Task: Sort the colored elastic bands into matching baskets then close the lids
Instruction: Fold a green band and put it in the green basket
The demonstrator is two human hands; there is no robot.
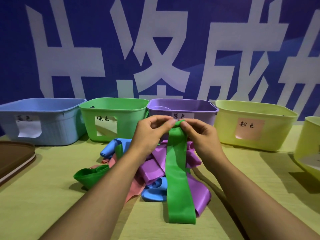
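Observation:
A long green band (178, 172) hangs down over the pile, its top end pinched between my left hand (152, 134) and my right hand (199, 135), both raised in front of the purple basket (200, 108). Under it lies a heap of purple bands (152, 170), blue bands (110, 148), a pink band (135, 189) and another green band (88, 175). Along the back stand a blue basket (52, 130), a green basket (133, 108) and a yellow basket with a pink label (277, 132).
A brown lid (13, 156) lies at the left edge of the yellow-green tablecloth. Another yellow basket (306, 146) sits at the right edge. A blue banner with large white characters hangs behind the baskets.

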